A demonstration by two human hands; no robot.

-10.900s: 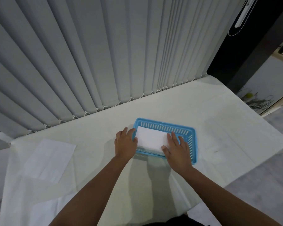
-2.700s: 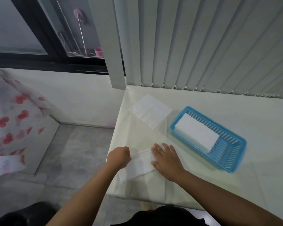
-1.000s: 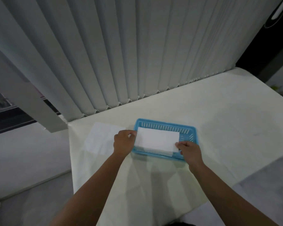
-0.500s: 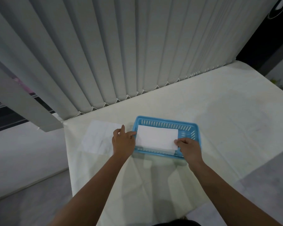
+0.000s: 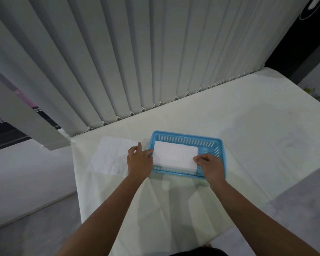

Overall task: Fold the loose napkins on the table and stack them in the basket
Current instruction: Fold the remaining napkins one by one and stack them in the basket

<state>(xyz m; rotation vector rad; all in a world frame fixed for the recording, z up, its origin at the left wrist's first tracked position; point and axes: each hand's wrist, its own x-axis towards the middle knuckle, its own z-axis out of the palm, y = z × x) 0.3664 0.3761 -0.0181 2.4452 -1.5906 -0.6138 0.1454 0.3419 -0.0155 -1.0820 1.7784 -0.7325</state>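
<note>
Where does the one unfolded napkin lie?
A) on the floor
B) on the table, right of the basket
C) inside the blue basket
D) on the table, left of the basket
D: the unfolded napkin lies flat on the table, left of the blue basket; only the folded stack is inside the basket.

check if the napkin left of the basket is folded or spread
Spread: the napkin lies flat as one thin creased sheet, left of the basket.
</note>
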